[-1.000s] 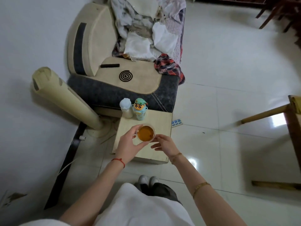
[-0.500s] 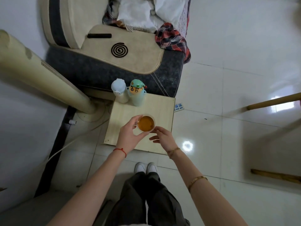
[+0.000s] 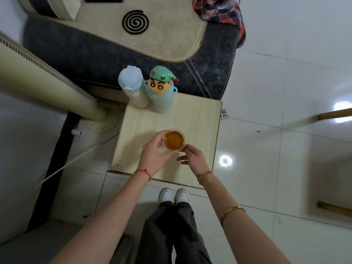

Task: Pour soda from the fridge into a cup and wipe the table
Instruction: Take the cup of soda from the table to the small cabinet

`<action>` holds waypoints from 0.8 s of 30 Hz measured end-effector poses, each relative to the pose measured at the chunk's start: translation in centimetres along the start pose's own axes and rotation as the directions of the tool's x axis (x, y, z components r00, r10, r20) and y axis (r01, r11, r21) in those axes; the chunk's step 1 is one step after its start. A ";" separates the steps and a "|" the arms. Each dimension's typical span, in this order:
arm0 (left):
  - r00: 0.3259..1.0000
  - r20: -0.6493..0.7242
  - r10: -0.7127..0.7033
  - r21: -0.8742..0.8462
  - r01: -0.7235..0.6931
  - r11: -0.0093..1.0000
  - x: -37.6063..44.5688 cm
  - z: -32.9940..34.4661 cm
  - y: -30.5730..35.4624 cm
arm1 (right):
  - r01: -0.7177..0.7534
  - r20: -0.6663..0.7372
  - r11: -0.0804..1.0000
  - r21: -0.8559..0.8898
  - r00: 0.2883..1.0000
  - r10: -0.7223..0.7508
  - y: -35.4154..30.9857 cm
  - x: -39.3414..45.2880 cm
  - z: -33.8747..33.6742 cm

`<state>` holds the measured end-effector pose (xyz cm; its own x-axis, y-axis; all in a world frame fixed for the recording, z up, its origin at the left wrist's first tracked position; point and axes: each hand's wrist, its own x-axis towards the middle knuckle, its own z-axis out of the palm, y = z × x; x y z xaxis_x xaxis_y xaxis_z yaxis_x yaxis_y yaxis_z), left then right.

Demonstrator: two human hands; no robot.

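Note:
A clear plastic cup (image 3: 174,140) filled with orange-brown soda is over the small light wooden table (image 3: 198,119). My left hand (image 3: 155,155) grips the cup from its left side, thumb and fingers curled round the wall. My right hand (image 3: 192,159) is at the cup's right lower edge, fingers loosely bent and touching or nearly touching the rim. Whether the cup stands on the table or hangs just above it cannot be told. No soda bottle and no wiping cloth are in view.
A white-capped flask (image 3: 133,86) and a green cartoon-figure bottle (image 3: 162,92) stand at the table's far left corner. Behind is a sofa seat (image 3: 118,48) with a mosquito coil (image 3: 135,21). A beige tower fan (image 3: 47,73) leans at left. A power strip (image 3: 224,113) lies right of the table.
The camera has come closer and tilted down over the table. Both hands keep the same hold at the cup, which now appears nearer the table's middle.

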<state>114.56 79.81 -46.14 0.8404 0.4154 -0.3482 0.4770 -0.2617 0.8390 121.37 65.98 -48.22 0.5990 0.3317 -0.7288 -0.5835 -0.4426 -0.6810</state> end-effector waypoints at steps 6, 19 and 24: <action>1.000 -0.008 -0.003 0.024 0.003 1.000 1.5 1.7 -2.7 | 0.001 -0.016 0.999 -0.048 1.000 -0.002 2.0 2.6 -0.1; 0.996 0.001 -0.085 0.037 0.085 0.996 1.8 3.2 -5.0 | 0.017 0.018 0.991 -0.136 1.000 -0.015 3.2 3.5 -0.8; 0.993 0.043 -0.113 0.164 0.104 0.981 1.4 2.5 -4.2 | 0.013 -0.006 0.975 -0.223 1.000 -0.015 2.8 2.8 -1.1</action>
<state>114.36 79.27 -51.18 0.7915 0.4047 -0.4579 0.5977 -0.3567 0.7180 122.02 64.77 -52.02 0.6110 0.3333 -0.7181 -0.4384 -0.6128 -0.6575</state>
